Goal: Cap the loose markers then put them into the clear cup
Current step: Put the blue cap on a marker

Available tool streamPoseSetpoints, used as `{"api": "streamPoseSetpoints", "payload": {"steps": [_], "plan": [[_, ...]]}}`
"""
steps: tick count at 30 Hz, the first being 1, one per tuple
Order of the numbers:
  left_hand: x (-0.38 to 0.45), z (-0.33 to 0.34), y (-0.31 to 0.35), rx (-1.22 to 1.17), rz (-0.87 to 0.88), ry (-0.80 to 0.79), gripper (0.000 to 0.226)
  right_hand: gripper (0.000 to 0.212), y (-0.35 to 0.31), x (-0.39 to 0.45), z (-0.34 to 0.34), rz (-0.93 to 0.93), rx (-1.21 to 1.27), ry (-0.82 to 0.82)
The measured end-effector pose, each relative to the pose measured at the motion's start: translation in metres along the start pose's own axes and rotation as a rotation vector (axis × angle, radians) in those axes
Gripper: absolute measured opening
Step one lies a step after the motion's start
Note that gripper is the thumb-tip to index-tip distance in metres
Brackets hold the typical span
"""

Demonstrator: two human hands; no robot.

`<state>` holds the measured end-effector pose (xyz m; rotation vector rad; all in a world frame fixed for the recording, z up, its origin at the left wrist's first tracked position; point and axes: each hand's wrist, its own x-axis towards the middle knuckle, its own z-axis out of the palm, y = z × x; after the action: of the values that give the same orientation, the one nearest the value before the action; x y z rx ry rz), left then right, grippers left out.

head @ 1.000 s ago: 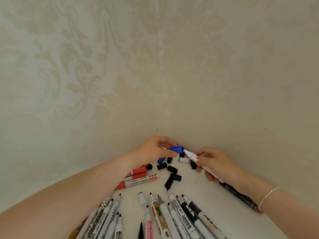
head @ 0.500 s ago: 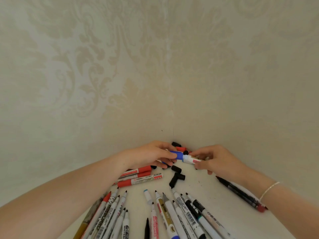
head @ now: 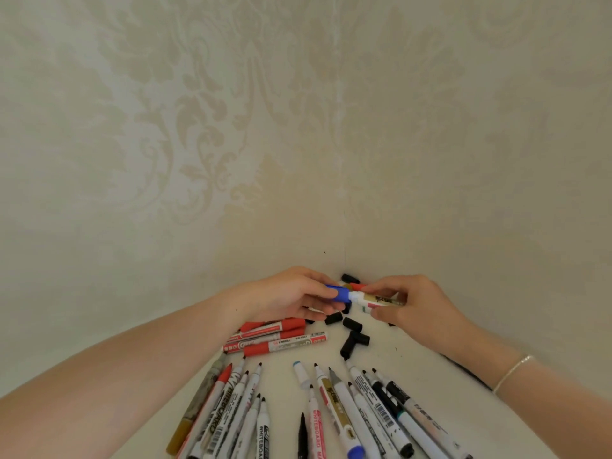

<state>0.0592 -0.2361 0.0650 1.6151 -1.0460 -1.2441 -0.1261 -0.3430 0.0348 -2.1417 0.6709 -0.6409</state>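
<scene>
Patterned cream wallpaper meets a white tabletop [head: 417, 369] in a corner. Just above it the marker [head: 377, 300] lies level, long axis running 9 to 3 o'clock, its blue cap [head: 338, 292] pointing to 9. The left hand [head: 284, 298] pinches the cap; the right hand [head: 419, 306] grips the barrel.

cream damask wallpaper [head: 198, 144] on two walls meeting at a corner, white tabletop [head: 414, 369], soft even light
</scene>
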Motion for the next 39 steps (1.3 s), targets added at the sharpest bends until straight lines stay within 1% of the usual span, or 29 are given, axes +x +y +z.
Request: {"api": "streamPoseSetpoints", "payload": {"steps": [3, 6, 8, 10, 13, 18, 20, 22, 24, 26, 29, 30, 31, 33, 35, 39], "plan": [[-0.003, 0.007, 0.000, -0.060, -0.022, -0.025, 0.016, 0.032, -0.004, 0.000, 0.005, -0.019, -0.006, -0.033], [-0.005, 0.012, 0.002, -0.112, -0.036, -0.036, 0.016, 0.034, -0.009, -0.002, 0.008, -0.053, -0.024, -0.025], [-0.006, 0.017, 0.002, -0.152, -0.034, -0.022, 0.019, 0.038, -0.011, -0.003, 0.008, -0.071, -0.045, -0.005], [-0.007, 0.024, 0.001, -0.174, -0.017, 0.010, 0.020, 0.034, -0.012, -0.004, 0.009, -0.081, -0.056, 0.013], [-0.007, 0.032, 0.000, -0.157, 0.027, 0.062, 0.018, 0.019, -0.014, -0.003, 0.010, -0.079, -0.040, 0.026], [-0.006, 0.038, 0.006, -0.066, 0.106, 0.148, 0.020, 0.009, -0.021, -0.005, 0.009, -0.083, 0.027, 0.062], [-0.005, 0.040, 0.005, -0.068, 0.109, 0.174, 0.020, 0.012, -0.023, -0.005, 0.010, -0.076, 0.006, 0.075], [-0.003, 0.042, -0.002, -0.050, 0.068, 0.192, 0.021, 0.014, -0.019, -0.005, 0.014, -0.055, -0.073, 0.048], [0.001, 0.044, -0.013, 0.051, 0.002, 0.202, 0.023, 0.014, -0.009, -0.006, 0.020, -0.032, -0.129, -0.013], [0.011, 0.047, -0.019, 0.239, 0.001, 0.228, 0.025, 0.018, 0.003, -0.008, 0.024, -0.024, -0.214, -0.046], [0.028, 0.052, -0.012, 0.539, 0.169, 0.380, 0.023, 0.015, 0.017, -0.009, 0.022, -0.006, -0.346, 0.032], [0.032, 0.052, -0.009, 0.609, 0.222, 0.435, 0.021, 0.013, 0.022, -0.010, 0.018, 0.018, -0.414, 0.067], [0.036, 0.051, -0.008, 0.666, 0.259, 0.475, 0.021, 0.017, 0.027, -0.012, 0.013, 0.057, -0.497, 0.081], [0.039, 0.049, -0.008, 0.793, 0.280, 0.466, 0.022, 0.024, 0.038, -0.016, 0.000, 0.151, -0.626, 0.040], [0.040, 0.048, -0.013, 0.907, 0.258, 0.410, 0.021, 0.024, 0.044, -0.023, -0.011, 0.211, -0.661, -0.023], [0.043, 0.046, -0.024, 0.953, 0.206, 0.385, 0.021, 0.023, 0.047, -0.038, -0.020, 0.248, -0.732, -0.120]]}}
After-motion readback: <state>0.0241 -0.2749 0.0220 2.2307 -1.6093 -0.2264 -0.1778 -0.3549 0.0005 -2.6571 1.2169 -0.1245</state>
